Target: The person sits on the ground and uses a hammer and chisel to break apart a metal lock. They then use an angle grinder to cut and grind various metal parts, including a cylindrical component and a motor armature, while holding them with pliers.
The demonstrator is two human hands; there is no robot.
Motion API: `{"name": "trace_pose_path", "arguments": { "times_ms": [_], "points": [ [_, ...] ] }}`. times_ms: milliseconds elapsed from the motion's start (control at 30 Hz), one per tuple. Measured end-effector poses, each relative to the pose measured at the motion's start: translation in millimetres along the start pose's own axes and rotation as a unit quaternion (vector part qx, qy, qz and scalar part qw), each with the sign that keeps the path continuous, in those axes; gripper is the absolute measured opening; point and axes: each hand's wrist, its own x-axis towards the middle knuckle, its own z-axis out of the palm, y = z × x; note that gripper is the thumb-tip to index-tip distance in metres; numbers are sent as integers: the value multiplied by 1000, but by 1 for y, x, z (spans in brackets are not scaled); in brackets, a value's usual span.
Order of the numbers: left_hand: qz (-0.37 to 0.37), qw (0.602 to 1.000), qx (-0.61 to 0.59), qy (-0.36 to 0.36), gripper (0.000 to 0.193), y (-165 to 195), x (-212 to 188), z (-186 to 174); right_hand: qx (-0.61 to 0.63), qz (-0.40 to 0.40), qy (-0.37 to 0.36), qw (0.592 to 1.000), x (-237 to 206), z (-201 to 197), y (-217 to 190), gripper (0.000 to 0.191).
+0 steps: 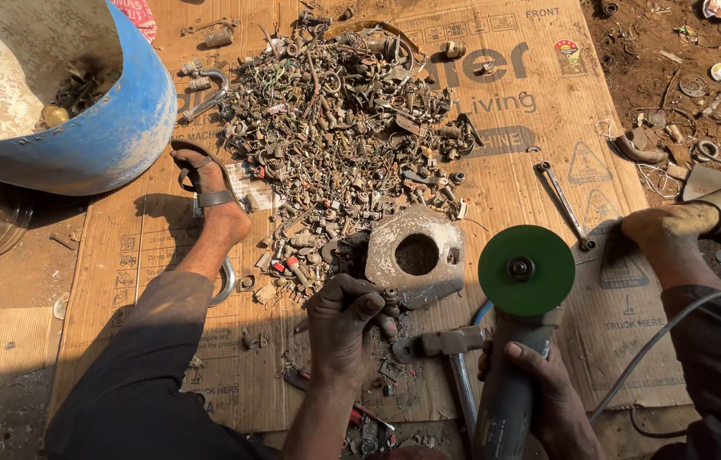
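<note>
Nearest the camera is the grey angle grinder (505,392), one of its kind, its body wrapped by the closed fingers of the right hand (548,396) and its single green disc (526,271) standing just beyond those fingers. To the left of them, the left hand (343,328) has its fingers curled shut around a small metal fitting (388,300), pinched at the fingertips. Just past those fingertips and touching the scrap lies one heavy grey metal block (416,253) with a round hole through it. Between the two hands, close to the fingers of both, rests one hammer (450,349) with its handle running toward the camera. Beyond the block spreads a single large heap of mixed metal scrap (339,128), pieces too many and too small to count, lying on flattened cardboard (548,145). One spanner (563,204) lies beyond the right fingers, past the disc. Two sandalled feet show: the left foot (211,192) left of the left fingers, the right foot (693,223) right of the grinder. Far to the left of the fingers one blue drum (113,128) lies on its side, holding a few scrap pieces (75,89) inside.
</note>
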Motion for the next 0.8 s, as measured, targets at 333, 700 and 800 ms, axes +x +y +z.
{"name": "trace_pose_path", "arguments": {
  "times_ms": [333,700,800],
  "points": [
    [-16,994,84,63,17,-12,5,-1,5,26,3,1000,6,-1,9,54],
    [-23,993,97,62,18,-7,2,8,14,33,10,999,7,1,10,53],
    [20,992,120,34,17,8,-5,14,11,36,7,999,8,0,11,54]
  ]
}}
